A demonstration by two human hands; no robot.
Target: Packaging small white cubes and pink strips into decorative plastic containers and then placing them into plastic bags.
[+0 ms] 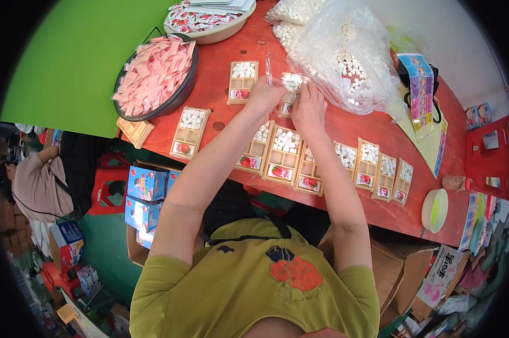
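Observation:
A beige compartment tray (pixel 286 108) with white marshmallow-like pieces (pixel 293 80) in its upper part lies between my two hands. My left hand (pixel 266 94) is at its left side, fingers closed; a slim clear plastic strip (pixel 269 67) rises from them. My right hand (pixel 310 107) rests over the tray's right side, its fingers stretched and slightly apart, fingertips by the white pieces. Just left is another filled tray (pixel 243 83) with a red-and-white sachet. Nearer me stand several similar trays (pixel 282 147) in a row, partly hidden by my forearms.
A dark basin (pixel 191 73) of pink packets and a pale basin (pixel 223 35) of sachets stand far left. A clear bag (pixel 373 56) of white pieces lies behind my right hand. A pale green bowl (pixel 434 210) sits by the right edge. Someone in beige (pixel 43 179) is at left.

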